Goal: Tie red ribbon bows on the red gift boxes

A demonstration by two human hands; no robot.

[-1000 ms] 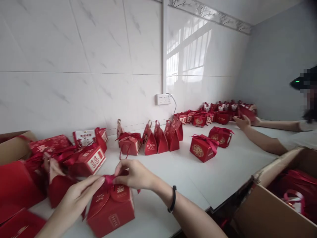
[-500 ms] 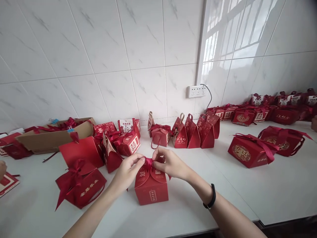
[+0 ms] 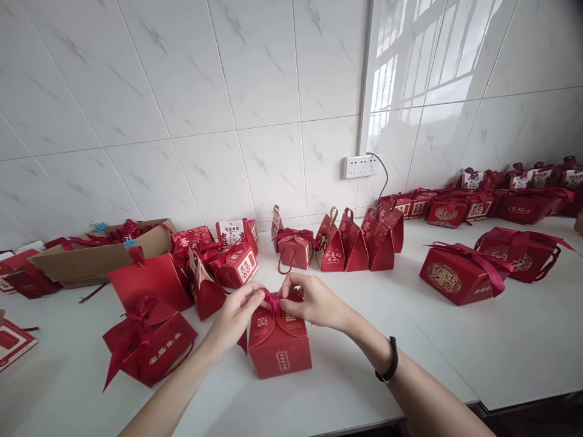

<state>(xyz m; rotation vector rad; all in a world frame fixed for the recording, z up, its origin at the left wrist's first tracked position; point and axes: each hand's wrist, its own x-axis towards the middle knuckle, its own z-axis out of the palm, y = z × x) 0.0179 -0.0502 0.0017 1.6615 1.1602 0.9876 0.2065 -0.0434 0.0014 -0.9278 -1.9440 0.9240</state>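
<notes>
A red gift box (image 3: 280,352) with gold characters and rounded overlapping top flaps sits upright on the white table in front of me. On its top is a dark red satin ribbon (image 3: 274,304), gathered into a bow or knot. My left hand (image 3: 240,308) pinches the ribbon from the left, thumb and fingertips together. From the right, my right hand (image 3: 312,298) pinches it too, its fingers curled over the box top. A ribbon tail hangs down at the box's left side. The fingertips hide part of the knot.
Left of me stands a red box with a bow (image 3: 152,343), before several more boxes. A cardboard tray (image 3: 98,261) holds red ribbon. Cone-shaped boxes (image 3: 331,246) line the wall, under a power strip (image 3: 361,166). Two larger red boxes (image 3: 449,276) are at right.
My hands stay on the ribbon with only slight movement. The box has turned a little, and a ribbon tail now shows more at its left. A hand at the far left edge has gone from view.
</notes>
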